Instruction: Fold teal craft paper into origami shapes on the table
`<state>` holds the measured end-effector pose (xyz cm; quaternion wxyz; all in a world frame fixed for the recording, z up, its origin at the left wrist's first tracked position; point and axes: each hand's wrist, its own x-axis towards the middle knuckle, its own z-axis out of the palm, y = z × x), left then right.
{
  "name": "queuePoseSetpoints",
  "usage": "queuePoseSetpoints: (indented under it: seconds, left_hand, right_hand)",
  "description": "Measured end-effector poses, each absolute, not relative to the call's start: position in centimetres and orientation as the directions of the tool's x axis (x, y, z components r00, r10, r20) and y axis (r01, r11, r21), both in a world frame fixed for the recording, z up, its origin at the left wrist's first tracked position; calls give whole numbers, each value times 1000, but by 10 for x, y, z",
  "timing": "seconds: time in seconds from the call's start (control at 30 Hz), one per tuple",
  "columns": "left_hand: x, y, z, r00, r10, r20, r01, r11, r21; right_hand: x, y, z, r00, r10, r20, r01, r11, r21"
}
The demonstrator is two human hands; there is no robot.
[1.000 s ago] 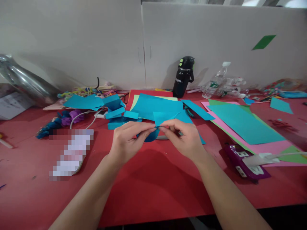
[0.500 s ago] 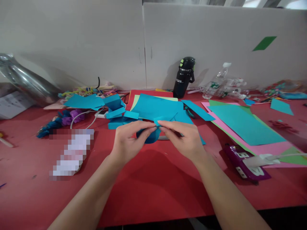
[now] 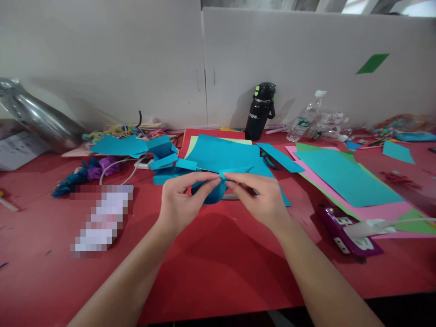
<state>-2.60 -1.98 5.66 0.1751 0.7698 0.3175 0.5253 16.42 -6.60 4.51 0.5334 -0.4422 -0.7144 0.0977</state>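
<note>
Between my two hands is a small piece of blue paper (image 3: 223, 173), pinched at its edges above the table. My left hand (image 3: 184, 197) grips it with thumb and forefinger from the left. From the right, my right hand (image 3: 257, 195) pinches it the same way, the fingertips of both hands almost touching. Part of the piece is hidden by the fingers. A curved darker blue paper part (image 3: 214, 194) shows below the fingertips; I cannot tell whether it joins the held piece. Behind the hands lies a large blue sheet (image 3: 225, 152).
Folded blue paper pieces (image 3: 165, 159) stand left of the sheet. Scissors (image 3: 269, 160) lie partly under a blue strip. A black bottle (image 3: 260, 111) and a clear plastic bottle (image 3: 306, 117) stand by the wall. At right are stacked coloured sheets (image 3: 350, 177) and a purple power strip (image 3: 350, 236).
Both hands stay pinched on the blue paper, with only a very slight shift. The view has tilted a little; nothing else has visibly moved.
</note>
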Motion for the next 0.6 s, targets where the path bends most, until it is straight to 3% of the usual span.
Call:
queuePoseSetpoints:
  seconds: [0.6]
  left_hand:
    - [-26,-20,57,306,634,710,313,-771,554]
  right_hand:
    - [162,-67,50,24,832,554,480,477,-737]
